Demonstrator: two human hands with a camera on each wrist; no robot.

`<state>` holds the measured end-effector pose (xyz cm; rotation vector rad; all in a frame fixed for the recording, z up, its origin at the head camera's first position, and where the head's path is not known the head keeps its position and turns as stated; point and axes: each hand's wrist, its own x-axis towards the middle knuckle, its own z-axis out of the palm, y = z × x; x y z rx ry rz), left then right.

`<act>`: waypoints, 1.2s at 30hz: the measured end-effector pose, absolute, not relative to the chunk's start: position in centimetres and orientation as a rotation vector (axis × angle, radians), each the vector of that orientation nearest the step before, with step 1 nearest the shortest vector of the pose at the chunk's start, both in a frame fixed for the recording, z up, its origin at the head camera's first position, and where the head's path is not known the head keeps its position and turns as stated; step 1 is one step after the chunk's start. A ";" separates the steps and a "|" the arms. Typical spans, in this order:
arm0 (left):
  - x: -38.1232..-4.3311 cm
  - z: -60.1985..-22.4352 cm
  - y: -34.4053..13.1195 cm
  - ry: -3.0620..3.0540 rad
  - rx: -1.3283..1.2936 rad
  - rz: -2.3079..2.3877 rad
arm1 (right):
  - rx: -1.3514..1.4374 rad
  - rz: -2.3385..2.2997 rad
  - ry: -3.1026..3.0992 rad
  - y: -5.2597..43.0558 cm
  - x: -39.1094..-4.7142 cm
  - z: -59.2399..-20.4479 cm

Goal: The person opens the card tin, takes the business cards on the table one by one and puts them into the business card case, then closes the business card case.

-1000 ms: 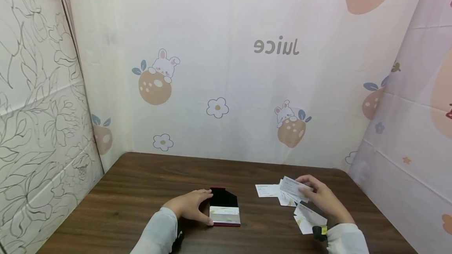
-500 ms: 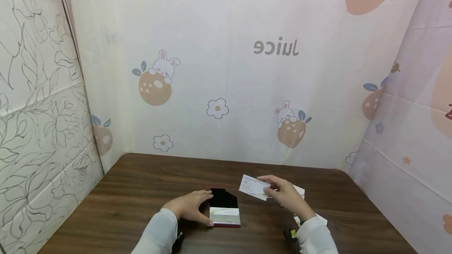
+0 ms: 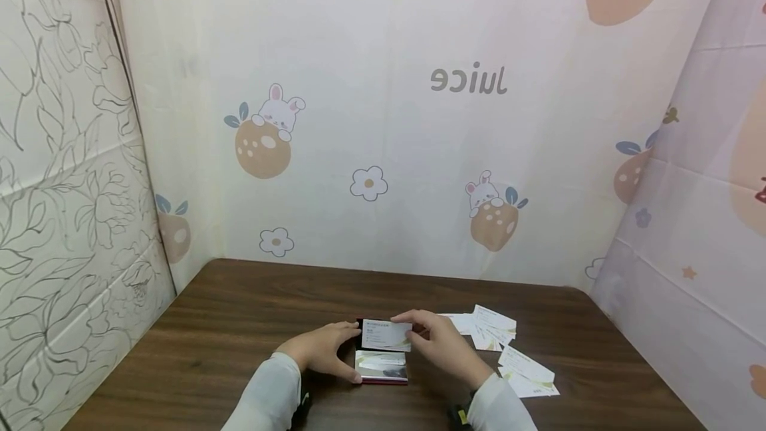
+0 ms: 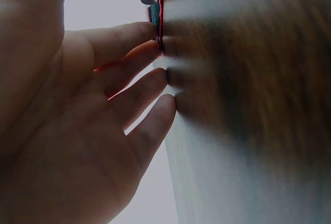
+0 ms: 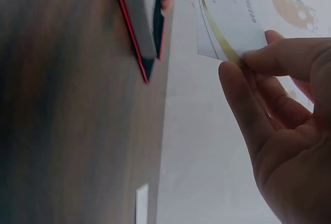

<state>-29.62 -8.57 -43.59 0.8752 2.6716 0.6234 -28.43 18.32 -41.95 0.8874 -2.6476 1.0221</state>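
Note:
My right hand (image 3: pixel 445 346) pinches a white business card (image 3: pixel 383 336) between thumb and fingers. In the head view the card overlaps the black raised flap of a red-edged card case. Its print and gold curve show in the right wrist view, where the card (image 5: pixel 232 14) is tilted. In the case's near half (image 3: pixel 381 366) lie more cards behind a shiny front. At the case's left side is my left hand (image 3: pixel 323 349), thumb at the near corner and fingertips at the far one. In the left wrist view its loosely extended fingers (image 4: pixel 147 81) reach the case's edge and the table.
Right of the case, several business cards (image 3: pixel 497 320) lie fanned on the dark wooden table (image 3: pixel 251 304). Another overlapping group of cards (image 3: pixel 528 372) is nearer, beside the right sleeve (image 3: pixel 499 408). A printed curtain (image 3: pixel 407 218) stands behind the table's far edge.
My right hand has lifted the card from the fanned ones on the right and carried it left over the case's flap. The left hand and the case have stayed put.

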 end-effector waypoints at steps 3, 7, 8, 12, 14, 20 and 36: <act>-29.6 -43.5 -8.6 2.673 0.872 0.624 | 0.922 1.024 -2.672 17.9 -28.4 -42.3; -29.7 -43.5 -8.6 2.672 0.885 0.626 | 0.944 1.030 -2.690 17.7 -28.6 -42.8; -29.7 -43.5 -8.6 2.675 0.885 0.625 | 0.946 1.025 -2.692 17.7 -28.6 -42.9; -29.8 -43.6 -8.5 2.681 0.880 0.613 | 0.959 1.019 -2.706 17.6 -28.6 -43.1; -29.8 -43.6 -8.5 2.683 0.876 0.605 | 0.962 1.017 -2.717 17.6 -28.6 -43.2; -29.8 -43.7 -8.5 2.683 0.879 0.602 | 0.946 1.035 -2.748 17.6 -28.5 -43.4; -29.5 -43.5 -8.5 2.683 0.864 0.600 | 1.056 0.860 -2.926 18.1 -28.0 -43.3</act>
